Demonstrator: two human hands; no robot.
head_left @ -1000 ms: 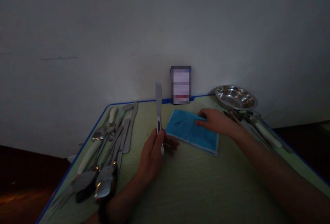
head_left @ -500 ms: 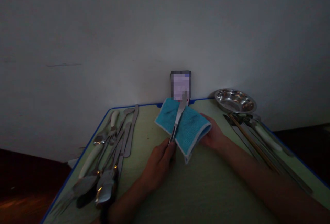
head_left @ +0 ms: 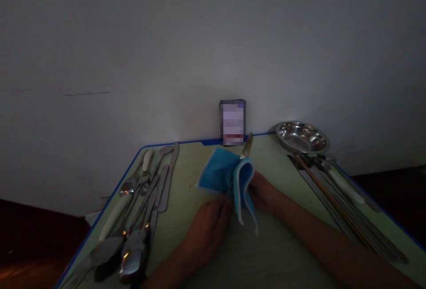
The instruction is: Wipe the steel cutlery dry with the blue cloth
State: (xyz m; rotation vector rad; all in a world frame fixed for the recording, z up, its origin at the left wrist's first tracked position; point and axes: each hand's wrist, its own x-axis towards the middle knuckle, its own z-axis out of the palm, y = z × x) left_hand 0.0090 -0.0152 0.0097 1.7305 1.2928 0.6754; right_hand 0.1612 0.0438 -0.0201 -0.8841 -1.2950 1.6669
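My left hand (head_left: 211,220) is closed round the handle of a metal table knife (head_left: 246,147), whose blade tip sticks out beyond a blue cloth (head_left: 218,170). The cloth has a pale edge and is folded over the middle of the knife, hiding that part. On the other side, my right hand (head_left: 264,193) grips the cloth from behind and below; most of its fingers are hidden by the fabric. Both hands are held over the middle of the green table (head_left: 186,240).
Spoons, forks and knives lie in a pile (head_left: 143,209) along the left side. At the right are wooden chopsticks (head_left: 321,187), more cutlery and a white handle (head_left: 344,187). Behind them sits a steel bowl (head_left: 302,137). A phone (head_left: 233,123) leans on the wall at the back edge.
The cloth, earlier spread flat under the knife, is now folded around the blade. The knife has dropped lower and tilted right, uncovering the phone. My right hand has moved slightly left.
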